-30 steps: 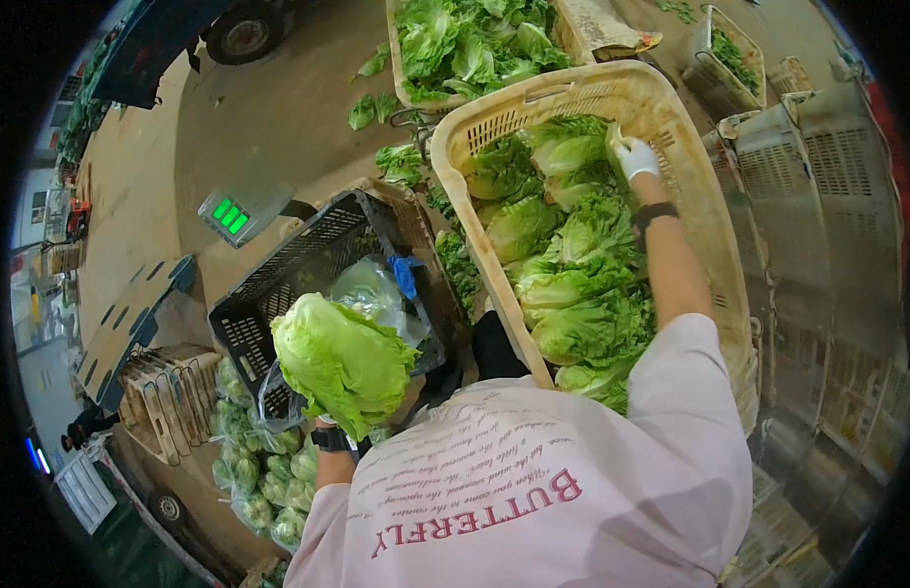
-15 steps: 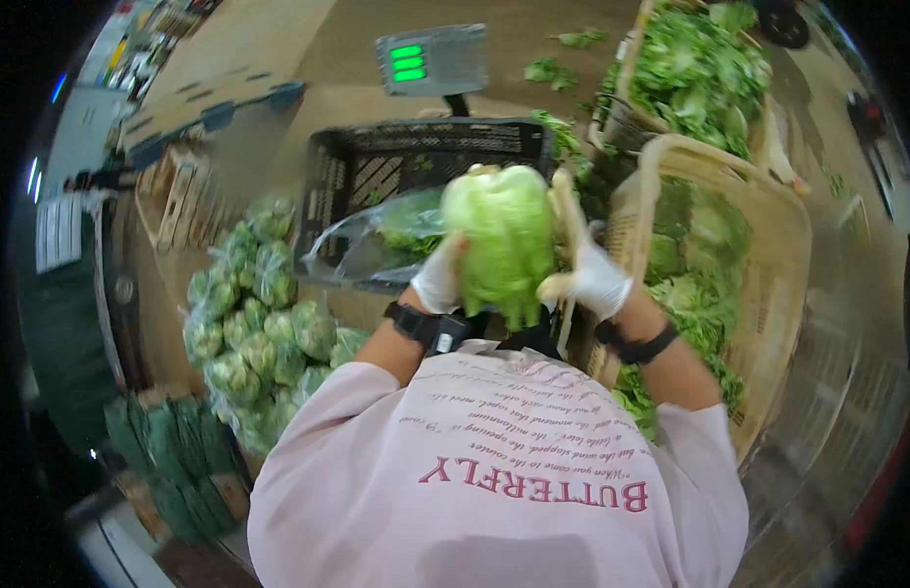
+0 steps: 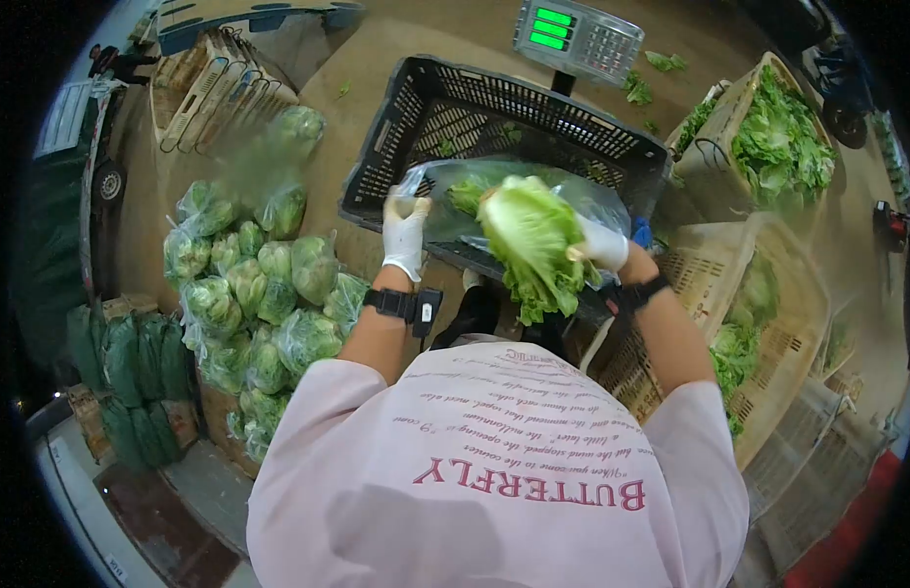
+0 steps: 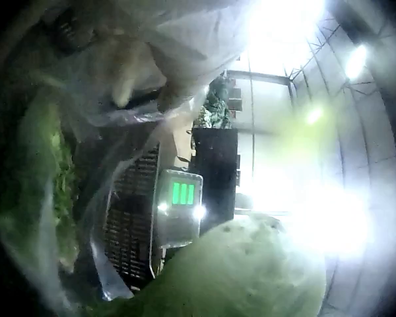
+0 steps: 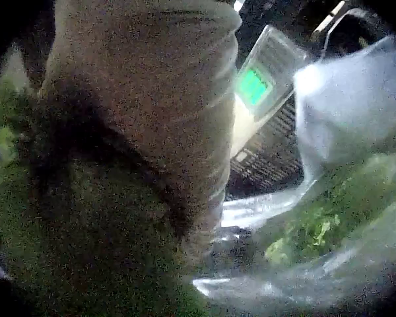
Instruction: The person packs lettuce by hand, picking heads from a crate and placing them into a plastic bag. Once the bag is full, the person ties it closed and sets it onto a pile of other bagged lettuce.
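Note:
In the head view, the gloved left hand [image 3: 404, 235] pinches the edge of a clear plastic bag [image 3: 445, 211] at the near side of a black crate [image 3: 377, 137]. The gloved right hand [image 3: 604, 243] grips a lettuce head [image 3: 533, 235], held over the bag with its leaves hanging toward the body. More green leaves show inside the bag. The right wrist view has the glove [image 5: 158, 86] close up beside the bag [image 5: 356, 119]; the right fingertips are hidden there. Bag film and blurred fingers fill the upper left wrist view.
A scale display [image 3: 577, 39] stands behind the crate. Bagged lettuces [image 3: 244, 284] are piled at the left. At the right are a cream basket [image 3: 685, 284] with lettuce and another leaf-filled basket [image 3: 715, 157]. Stacked crates [image 3: 215, 88] stand at the upper left.
The left hand has left the lettuce and taken hold of the bag's edge. The right hand has brought the lettuce over the bag, which is now spread wider. The head view has shifted.

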`<state>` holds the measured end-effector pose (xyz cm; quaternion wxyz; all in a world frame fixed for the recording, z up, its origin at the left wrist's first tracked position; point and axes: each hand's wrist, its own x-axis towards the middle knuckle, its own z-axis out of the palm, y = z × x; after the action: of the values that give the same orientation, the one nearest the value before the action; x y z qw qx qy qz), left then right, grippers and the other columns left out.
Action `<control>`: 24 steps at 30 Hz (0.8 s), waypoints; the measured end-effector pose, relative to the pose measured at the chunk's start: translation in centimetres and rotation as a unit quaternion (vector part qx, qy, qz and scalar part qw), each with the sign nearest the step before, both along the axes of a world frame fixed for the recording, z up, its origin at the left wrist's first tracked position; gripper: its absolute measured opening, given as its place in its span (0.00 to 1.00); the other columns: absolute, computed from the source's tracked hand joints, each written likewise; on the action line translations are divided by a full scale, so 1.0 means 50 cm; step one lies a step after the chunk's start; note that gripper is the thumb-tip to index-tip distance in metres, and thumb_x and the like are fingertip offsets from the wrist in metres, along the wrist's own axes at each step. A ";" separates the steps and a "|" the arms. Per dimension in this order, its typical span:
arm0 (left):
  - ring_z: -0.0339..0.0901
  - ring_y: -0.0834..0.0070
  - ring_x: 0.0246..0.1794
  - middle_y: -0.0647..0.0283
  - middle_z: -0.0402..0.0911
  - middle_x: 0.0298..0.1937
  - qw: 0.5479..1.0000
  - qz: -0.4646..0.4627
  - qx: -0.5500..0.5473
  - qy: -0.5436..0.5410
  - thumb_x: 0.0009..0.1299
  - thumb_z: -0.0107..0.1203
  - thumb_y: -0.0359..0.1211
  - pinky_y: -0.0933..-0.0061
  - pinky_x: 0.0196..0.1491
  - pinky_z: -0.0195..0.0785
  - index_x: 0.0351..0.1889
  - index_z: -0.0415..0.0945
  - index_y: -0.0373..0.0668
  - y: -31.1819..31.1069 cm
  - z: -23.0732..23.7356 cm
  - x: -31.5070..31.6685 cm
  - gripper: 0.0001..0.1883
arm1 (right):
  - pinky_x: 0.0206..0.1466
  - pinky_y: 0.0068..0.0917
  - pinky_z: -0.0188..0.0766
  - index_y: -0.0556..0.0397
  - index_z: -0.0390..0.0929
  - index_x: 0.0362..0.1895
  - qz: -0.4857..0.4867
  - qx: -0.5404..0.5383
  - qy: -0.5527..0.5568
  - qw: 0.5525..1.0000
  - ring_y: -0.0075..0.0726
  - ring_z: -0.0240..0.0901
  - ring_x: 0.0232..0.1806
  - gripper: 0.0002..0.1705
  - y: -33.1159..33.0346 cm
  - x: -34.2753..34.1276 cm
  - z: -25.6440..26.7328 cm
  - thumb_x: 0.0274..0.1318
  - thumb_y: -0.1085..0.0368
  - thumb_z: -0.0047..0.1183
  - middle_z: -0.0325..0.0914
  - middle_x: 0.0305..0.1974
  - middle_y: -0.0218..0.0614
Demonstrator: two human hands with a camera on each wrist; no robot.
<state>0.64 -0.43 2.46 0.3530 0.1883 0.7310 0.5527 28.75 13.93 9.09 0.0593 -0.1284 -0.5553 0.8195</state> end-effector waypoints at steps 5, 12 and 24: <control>0.68 0.86 0.22 0.70 0.78 0.30 0.953 -0.075 0.088 -0.279 0.68 0.54 0.33 0.82 0.28 0.61 0.44 0.76 0.37 -0.004 -0.007 -0.076 0.11 | 0.66 0.33 0.52 0.48 0.41 0.72 0.243 0.023 -0.199 0.949 0.36 0.54 0.64 0.59 0.092 -0.194 -0.103 0.44 0.44 0.64 0.55 0.66 0.43; 0.60 0.91 0.19 0.77 0.70 0.26 0.955 -0.139 0.080 -0.250 0.70 0.50 0.30 0.87 0.21 0.53 0.56 0.69 0.42 -0.021 -0.018 -0.086 0.16 | 0.58 0.35 0.65 0.45 0.56 0.67 0.224 0.494 -0.326 0.774 0.49 0.68 0.58 0.61 0.080 -0.383 -0.116 0.24 0.43 0.71 0.70 0.56 0.52; 0.52 0.87 0.14 0.75 0.60 0.19 0.901 -0.192 0.132 -0.367 0.71 0.46 0.28 0.85 0.19 0.52 0.72 0.45 0.56 -0.044 0.042 -0.114 0.33 | 0.53 0.40 0.70 0.51 0.75 0.53 -0.023 -0.283 -0.531 0.799 0.38 0.76 0.47 0.34 0.165 -0.140 -0.275 0.51 0.39 0.55 0.78 0.48 0.39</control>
<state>-5.04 -2.61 4.53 0.6674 0.1537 0.4201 0.5955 21.76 22.19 -4.68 -0.2649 -0.5668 -0.2405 0.7421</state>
